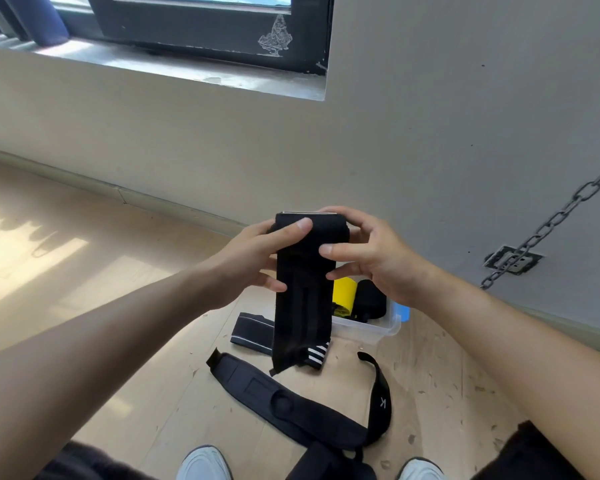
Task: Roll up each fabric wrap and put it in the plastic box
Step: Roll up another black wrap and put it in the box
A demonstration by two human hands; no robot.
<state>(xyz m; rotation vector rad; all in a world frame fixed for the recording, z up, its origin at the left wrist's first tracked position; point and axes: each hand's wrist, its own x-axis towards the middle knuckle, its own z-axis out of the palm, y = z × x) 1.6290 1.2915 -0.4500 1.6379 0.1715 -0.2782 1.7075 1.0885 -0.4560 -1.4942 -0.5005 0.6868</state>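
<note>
you hold black wrap [303, 289] in air above plastic box [381, 329]. left hand [257, 258] and right hand [368, 251] pinch top roll, thumbs pressed on front, tail hanging unrolled. yellow roll [343, 294] and black roll [371, 299] already in box. striped wrap [252, 332] and long black strap [291, 403] on floor, still unrolled.

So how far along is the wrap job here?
Done: a yellow roll and a black roll sit in the plastic box. In hand: the left hand and right hand hold a black striped wrap, rolled only at its top, the rest hanging. Left: a white-edged black wrap and a long black strap lie unrolled on the floor.
</note>
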